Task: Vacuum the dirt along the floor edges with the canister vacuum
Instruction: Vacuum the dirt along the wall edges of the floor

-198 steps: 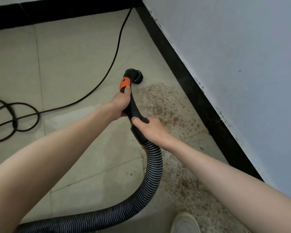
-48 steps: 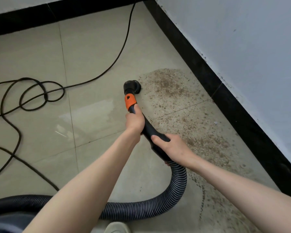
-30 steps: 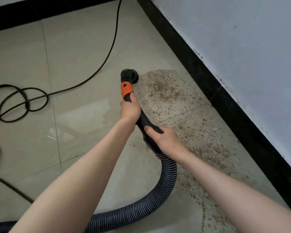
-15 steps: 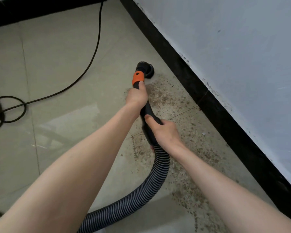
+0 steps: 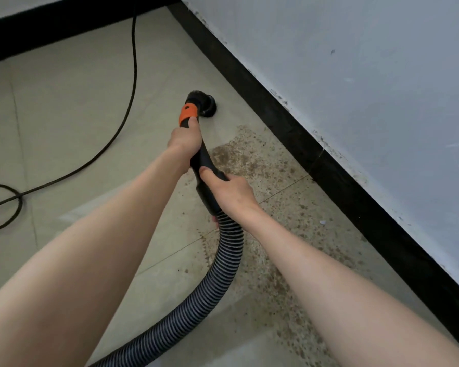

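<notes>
Both hands grip the black vacuum handle [image 5: 202,160]. My left hand [image 5: 184,140] is wrapped around it just below the orange collar [image 5: 187,115]. My right hand [image 5: 229,193] holds the lower end where the ribbed grey hose [image 5: 223,271] begins. The round black brush nozzle [image 5: 206,104] rests on the beige tile, a short way from the black skirting [image 5: 284,120]. Brown dirt [image 5: 252,157] is scattered on the tiles from just behind the nozzle back along the skirting to the lower right.
A pale blue wall [image 5: 368,75] rises on the right above the skirting. A second black skirting [image 5: 64,25] runs along the far wall. A black power cord [image 5: 129,102] crosses the floor from the far corner to loops at the left edge.
The nozzle has been pushed forward along the wall, past the far edge of the dirt patch, onto clean tile. Both hands keep the same grip on the handle.
</notes>
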{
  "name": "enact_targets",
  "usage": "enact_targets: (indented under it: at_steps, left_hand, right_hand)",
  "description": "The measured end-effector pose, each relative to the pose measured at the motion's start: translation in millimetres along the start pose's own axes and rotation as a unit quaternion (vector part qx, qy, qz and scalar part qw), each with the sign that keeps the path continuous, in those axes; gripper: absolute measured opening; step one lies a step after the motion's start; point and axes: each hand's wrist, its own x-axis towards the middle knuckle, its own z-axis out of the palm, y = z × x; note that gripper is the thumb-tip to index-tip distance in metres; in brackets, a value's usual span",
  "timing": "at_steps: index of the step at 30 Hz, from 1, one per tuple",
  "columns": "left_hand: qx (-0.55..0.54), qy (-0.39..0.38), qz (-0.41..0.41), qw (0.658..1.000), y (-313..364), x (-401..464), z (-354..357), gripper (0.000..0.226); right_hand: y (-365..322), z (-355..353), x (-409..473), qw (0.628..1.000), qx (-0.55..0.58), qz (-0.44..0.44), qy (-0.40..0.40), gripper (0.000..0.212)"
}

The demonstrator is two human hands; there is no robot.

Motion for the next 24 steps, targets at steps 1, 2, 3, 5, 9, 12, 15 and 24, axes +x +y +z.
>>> enact_targets:
  at_steps: [1, 2, 3, 5, 9, 12, 15, 24]
  left_hand:
    - [0.008, -0.006, 0.003, 1.000, 2, -1, 2, 0.056]
    - [0.010, -0.014, 0.006, 1.000, 2, -2, 5, 0.055]
    - [0.008, -0.024, 0.010, 1.000, 2, -5, 8, 0.054]
    - [-0.003, -0.049, 0.014, 0.999, -2, -12, 16, 0.051]
    - [-0.033, -0.114, 0.016, 0.993, -6, -31, 33, 0.057]
    - [-0.058, -0.148, -0.004, 0.987, -8, -43, 37, 0.058]
    - [-0.078, -0.165, -0.026, 0.983, -11, -52, 32, 0.059]
    - [-0.089, -0.214, -0.041, 0.972, -15, -88, 28, 0.061]
  right_hand:
    - [1, -1, -1, 1.000, 0.003, 0.000, 0.008, 0.043]
    - [4, -3, -2, 1.000, 0.000, -0.002, 0.018, 0.043]
    - [7, -6, -4, 1.000, -0.013, -0.006, 0.026, 0.043]
    - [16, -11, -11, 0.998, -0.039, -0.009, 0.044, 0.043]
    - [32, -21, -29, 0.995, -0.052, 0.002, 0.086, 0.051]
    - [33, -24, -44, 0.991, -0.072, -0.001, 0.109, 0.064]
    - [31, -23, -57, 0.989, -0.098, -0.006, 0.114, 0.073]
    - [34, -28, -92, 0.990, -0.087, 0.019, 0.112, 0.063]
